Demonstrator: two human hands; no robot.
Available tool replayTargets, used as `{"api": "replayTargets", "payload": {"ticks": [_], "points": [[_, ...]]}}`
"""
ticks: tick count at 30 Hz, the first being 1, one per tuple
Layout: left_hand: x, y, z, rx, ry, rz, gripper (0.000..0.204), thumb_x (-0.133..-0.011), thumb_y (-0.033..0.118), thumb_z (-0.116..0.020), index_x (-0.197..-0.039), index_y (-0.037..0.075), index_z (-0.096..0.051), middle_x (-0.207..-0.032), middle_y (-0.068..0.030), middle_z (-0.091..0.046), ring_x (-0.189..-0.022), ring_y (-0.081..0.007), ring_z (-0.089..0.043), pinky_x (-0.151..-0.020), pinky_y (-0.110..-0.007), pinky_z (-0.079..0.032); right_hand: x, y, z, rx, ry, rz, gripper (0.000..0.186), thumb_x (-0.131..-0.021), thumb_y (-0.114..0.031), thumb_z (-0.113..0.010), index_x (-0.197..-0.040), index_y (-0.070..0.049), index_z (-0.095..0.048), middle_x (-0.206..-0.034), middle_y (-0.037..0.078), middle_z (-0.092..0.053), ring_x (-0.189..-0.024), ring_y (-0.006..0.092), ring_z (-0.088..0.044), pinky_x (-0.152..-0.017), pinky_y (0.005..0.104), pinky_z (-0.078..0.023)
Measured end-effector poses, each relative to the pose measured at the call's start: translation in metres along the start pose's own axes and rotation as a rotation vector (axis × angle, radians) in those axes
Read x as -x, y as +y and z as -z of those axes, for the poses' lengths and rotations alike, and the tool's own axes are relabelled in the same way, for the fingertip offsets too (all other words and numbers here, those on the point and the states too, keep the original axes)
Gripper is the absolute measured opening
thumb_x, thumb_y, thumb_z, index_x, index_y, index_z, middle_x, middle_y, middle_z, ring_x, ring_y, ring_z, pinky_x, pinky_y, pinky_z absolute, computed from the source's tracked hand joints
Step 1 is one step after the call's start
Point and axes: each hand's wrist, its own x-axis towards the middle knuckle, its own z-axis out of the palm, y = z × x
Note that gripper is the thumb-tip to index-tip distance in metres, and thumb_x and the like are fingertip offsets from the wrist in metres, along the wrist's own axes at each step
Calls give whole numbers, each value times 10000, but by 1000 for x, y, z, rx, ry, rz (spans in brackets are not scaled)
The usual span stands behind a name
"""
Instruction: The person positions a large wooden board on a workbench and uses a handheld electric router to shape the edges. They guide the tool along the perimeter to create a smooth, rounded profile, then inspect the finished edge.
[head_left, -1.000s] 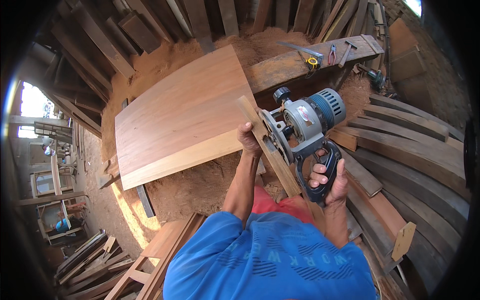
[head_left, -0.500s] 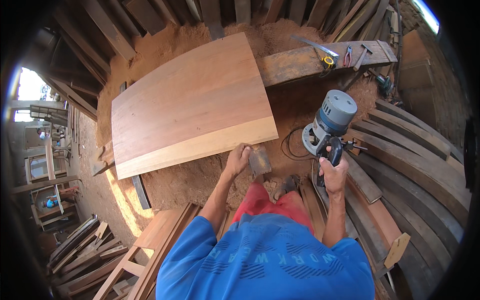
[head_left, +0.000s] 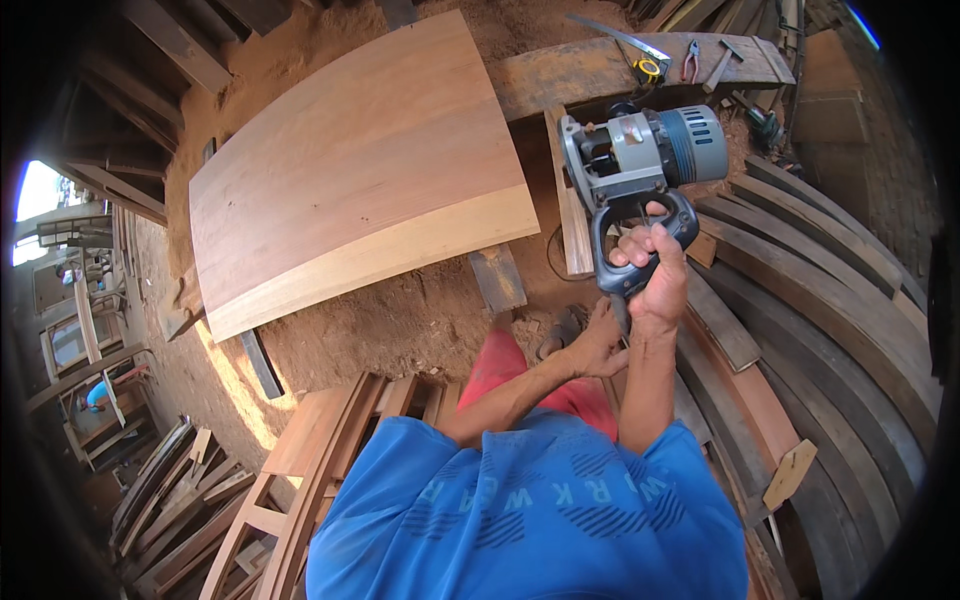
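My right hand (head_left: 648, 265) grips the black handle of a grey-and-blue router (head_left: 650, 150), held up on its side. A long wooden strip (head_left: 573, 235) lies along the router's base. My left hand (head_left: 598, 345) is low below the handle, its fingers closed around the dark cord (head_left: 621, 310). A broad plywood panel (head_left: 355, 180) lies to the left of the router, above a dark support piece (head_left: 497, 280). A timber beam (head_left: 540, 80) behind carries a square (head_left: 610, 32), a tape measure (head_left: 647, 70), pliers (head_left: 690, 60) and a hammer (head_left: 722, 65).
Stacked boards (head_left: 830, 330) fill the right side, and framed wood pieces (head_left: 285, 450) stand at lower left beside loose offcuts (head_left: 175, 500). Dark planks (head_left: 175, 50) lean beyond the sawdust. A person in blue (head_left: 97, 395) is at the far left.
The router has swung from upright onto its side, showing the wooden strip at its base. My left hand has moved from beside the panel down and right, below the handle.
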Motion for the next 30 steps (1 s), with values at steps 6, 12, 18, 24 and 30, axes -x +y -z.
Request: {"api": "replayTargets", "payload": {"ticks": [6,12,18,24,30], "points": [[51,12,24,225,-431,310,454,-895,237,-708,-1293,41,-612,-1210,-206,-652,-1163,-401,-607,-993,-498,-498,-19,-23,11,488,-92,109,346,-965,-104,-685,-1296,-45,-605,-800,-13,-573,-624,79,-517,-603,303,-489],[112,-13,54,-196,87,379,588,-868,201,-728,-1404,33,-553,-1398,-229,-573,-1316,-424,-530,-1141,-502,-413,2,-11,43,957,-66,139,377,-919,-28,-676,-1287,4,-600,-817,26,-613,-606,71,-544,-555,238,-456],[64,-62,174,-428,535,386,602,-886,232,-781,-1414,56,-551,-1421,-215,-586,-1349,-417,-525,-1155,-504,-409,27,27,68,757,-104,49,380,-916,-33,-683,-1281,2,-584,-773,26,-626,-601,67,-563,-545,236,-460],[36,-105,206,-433,371,308,747,-872,342,-837,-1484,65,-511,-1481,-223,-566,-1425,-417,-490,-1199,-530,-375,28,54,90,888,-166,-18,414,-904,-49,-721,-1291,32,-601,-805,12,-651,-662,49,-568,-598,239,-455],[30,-120,188,-493,383,189,704,-826,419,-872,-1403,100,-625,-1489,-220,-562,-1438,-513,-431,-1223,-607,-296,36,77,114,922,-184,-15,441,-892,-62,-745,-1297,43,-605,-834,13,-651,-723,59,-588,-664,236,-477]]}}
